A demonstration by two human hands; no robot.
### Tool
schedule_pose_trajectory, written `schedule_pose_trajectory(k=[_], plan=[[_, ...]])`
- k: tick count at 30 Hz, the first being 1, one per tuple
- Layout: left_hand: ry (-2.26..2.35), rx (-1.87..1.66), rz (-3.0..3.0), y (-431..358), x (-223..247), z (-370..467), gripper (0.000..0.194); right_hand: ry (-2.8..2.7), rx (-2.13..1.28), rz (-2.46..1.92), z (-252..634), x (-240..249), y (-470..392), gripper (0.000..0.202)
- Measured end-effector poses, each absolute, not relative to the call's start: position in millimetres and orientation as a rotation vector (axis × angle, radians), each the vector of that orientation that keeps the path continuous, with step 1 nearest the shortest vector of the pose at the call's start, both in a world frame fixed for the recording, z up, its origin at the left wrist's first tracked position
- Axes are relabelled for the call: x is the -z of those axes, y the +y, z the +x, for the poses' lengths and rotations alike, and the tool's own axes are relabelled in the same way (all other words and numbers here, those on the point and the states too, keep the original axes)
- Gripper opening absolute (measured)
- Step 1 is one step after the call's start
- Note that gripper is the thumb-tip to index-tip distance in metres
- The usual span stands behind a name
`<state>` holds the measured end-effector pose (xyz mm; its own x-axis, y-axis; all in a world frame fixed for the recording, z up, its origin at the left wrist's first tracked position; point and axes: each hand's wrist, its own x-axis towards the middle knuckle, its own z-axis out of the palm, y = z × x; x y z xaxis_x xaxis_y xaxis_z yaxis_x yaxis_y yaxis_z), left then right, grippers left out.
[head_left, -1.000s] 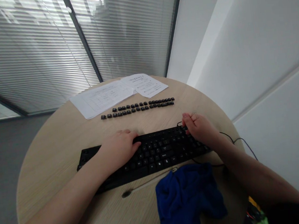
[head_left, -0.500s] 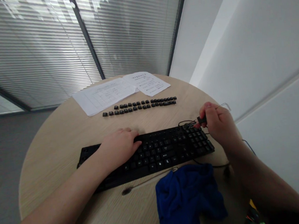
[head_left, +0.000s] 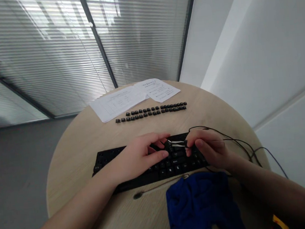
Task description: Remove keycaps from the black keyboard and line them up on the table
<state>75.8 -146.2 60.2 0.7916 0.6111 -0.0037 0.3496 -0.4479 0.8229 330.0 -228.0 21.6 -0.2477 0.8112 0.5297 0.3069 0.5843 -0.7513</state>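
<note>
A black keyboard [head_left: 147, 177] lies on the round wooden table, partly hidden under my forearm and hands. In my right hand [head_left: 208, 147] is a wire keycap puller [head_left: 178, 143] with a black grip, its wire loops pointing left. At the loop ends sits a small black keycap [head_left: 168, 146], above the keyboard. My left hand [head_left: 142, 154] has its thumb and fingertips closed around this keycap; the exact contact is hard to see.
Two rows of loose black keycaps [head_left: 145, 115] lie beyond the keyboard, near printed papers [head_left: 119, 104]. A blue cloth [head_left: 200, 203] and a thin brush-like tool [head_left: 138, 195] lie in front. A black cable [head_left: 240, 140] loops at the right.
My right hand has moved left from the keyboard's far right corner, bringing the puller and keycap over the keys. My left hand has shifted right to meet it. The view has shifted slightly.
</note>
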Motion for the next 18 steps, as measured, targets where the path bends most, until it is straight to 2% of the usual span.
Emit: schedule_pose_trajectory(k=[7, 12, 18], plan=[[0.677, -0.308, 1.906, -140.2, -46.7, 80.6, 0.03, -1.992, -0.483, -0.71, 319.3, -29.9, -232.0, 0.017], [0.758, -0.329, 1.883, -139.3, -45.4, 79.9, 0.028, -2.134, -0.284, -0.649, 314.6, -34.8, -234.1, 0.012], [0.794, -0.385, 1.751, -140.5, -46.0, 81.7, 0.028, -2.169, -0.224, -0.645, 317.9, -29.0, -232.1, 0.013]])
